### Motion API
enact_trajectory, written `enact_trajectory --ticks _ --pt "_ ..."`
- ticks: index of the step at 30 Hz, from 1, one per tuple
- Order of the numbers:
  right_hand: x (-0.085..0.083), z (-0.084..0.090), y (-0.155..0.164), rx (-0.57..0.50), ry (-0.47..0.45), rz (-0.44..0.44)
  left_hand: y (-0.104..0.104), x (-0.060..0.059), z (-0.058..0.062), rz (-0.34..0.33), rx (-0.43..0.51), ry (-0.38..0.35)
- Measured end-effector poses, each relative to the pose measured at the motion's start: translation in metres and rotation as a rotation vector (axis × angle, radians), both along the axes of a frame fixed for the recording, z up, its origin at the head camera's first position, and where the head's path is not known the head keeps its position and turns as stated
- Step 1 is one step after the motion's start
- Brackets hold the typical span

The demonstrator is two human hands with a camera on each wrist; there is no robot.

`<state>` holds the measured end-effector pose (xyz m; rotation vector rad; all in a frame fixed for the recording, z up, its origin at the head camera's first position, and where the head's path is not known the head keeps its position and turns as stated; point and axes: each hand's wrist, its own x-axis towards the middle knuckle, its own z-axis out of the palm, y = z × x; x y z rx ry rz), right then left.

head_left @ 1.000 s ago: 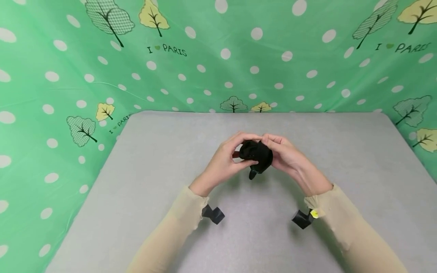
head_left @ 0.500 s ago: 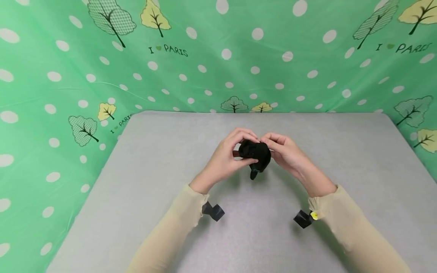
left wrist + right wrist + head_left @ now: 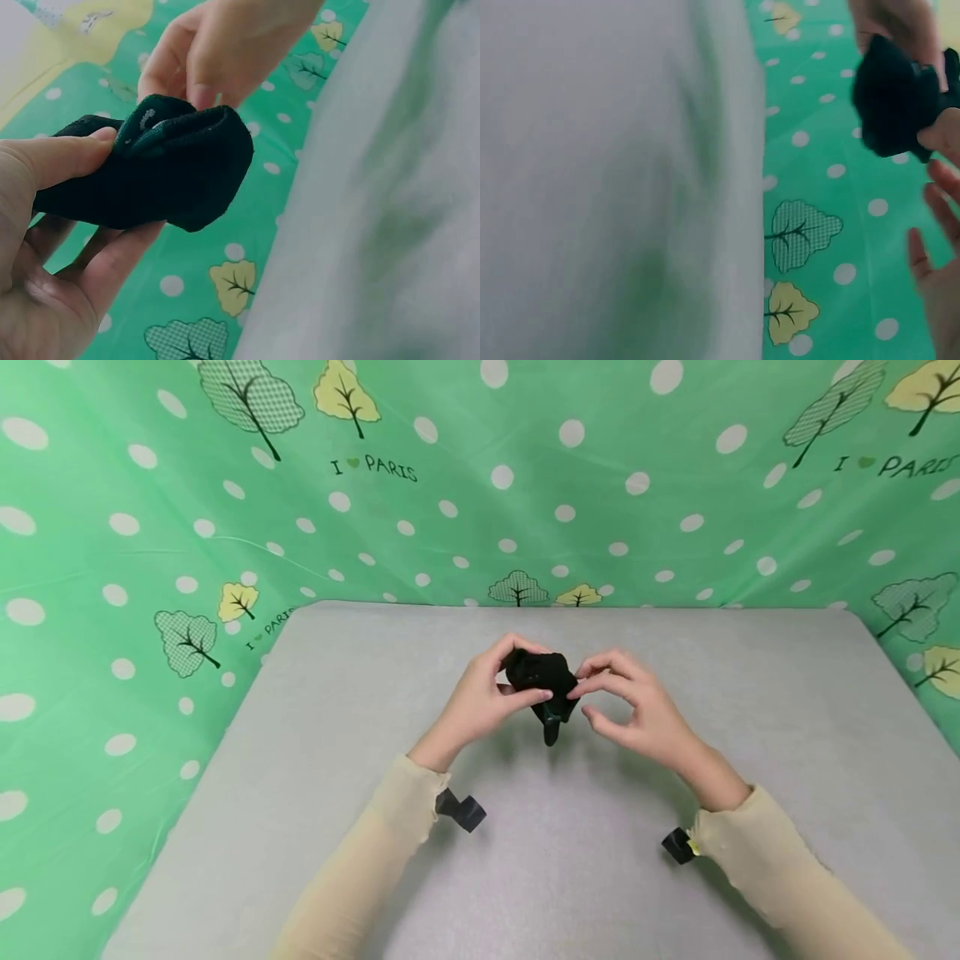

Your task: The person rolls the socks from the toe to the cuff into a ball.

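Note:
A bundle of black cloth [image 3: 543, 675], which looks like a folded pair of socks, is held above the grey table. My left hand [image 3: 480, 697] grips it from the left, thumb on the near side and fingers round the far side. In the left wrist view the dark bundle [image 3: 180, 169] shows a turned-over fold with a small pale mark. My right hand [image 3: 641, 706] is at its right edge, fingers loosely bent and spread. Its fingertips touch or nearly touch the cloth, while its thumb stands apart. A narrow black end hangs down from the bundle.
The grey table [image 3: 360, 710] lies under both hands. A green dotted cloth [image 3: 420, 518] with printed trees hangs behind and at the sides. Black wrist-worn cameras stick out below the left sleeve [image 3: 375, 843] and the right sleeve [image 3: 780, 868].
My right hand has let go of the bundle's top right edge, spread its fingers and drawn slightly down and right. My left hand has moved the bundle a little left and up.

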<state>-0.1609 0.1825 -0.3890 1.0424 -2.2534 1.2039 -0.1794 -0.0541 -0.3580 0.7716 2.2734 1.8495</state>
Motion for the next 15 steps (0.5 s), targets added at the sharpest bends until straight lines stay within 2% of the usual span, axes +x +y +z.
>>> enact_trajectory --ticks 5,8,10,12,15 --pt "-0.0036 -0.0014 -0.0008 0.081 0.285 0.001 -0.0025 -0.0014 -0.0005 0.003 0.032 -0.044" --pt "-0.0044 -0.0024 -0.0012 0.092 0.394 -0.025 -0.0031 -0.0022 -0.0010 0.017 0.055 -0.040" --pt "-0.0040 -0.0036 -0.0008 0.069 0.396 -0.056 -0.0034 -0.0024 -0.0011 0.042 0.076 -0.035" --pt "-0.0040 -0.0060 -0.0002 0.024 0.361 -0.096 -0.0033 -0.0024 -0.0012 0.080 0.121 -0.029" --pt "-0.0039 -0.0097 -0.0015 -0.069 0.310 -0.132 -0.0012 -0.0009 0.0004 0.137 0.221 -0.083"
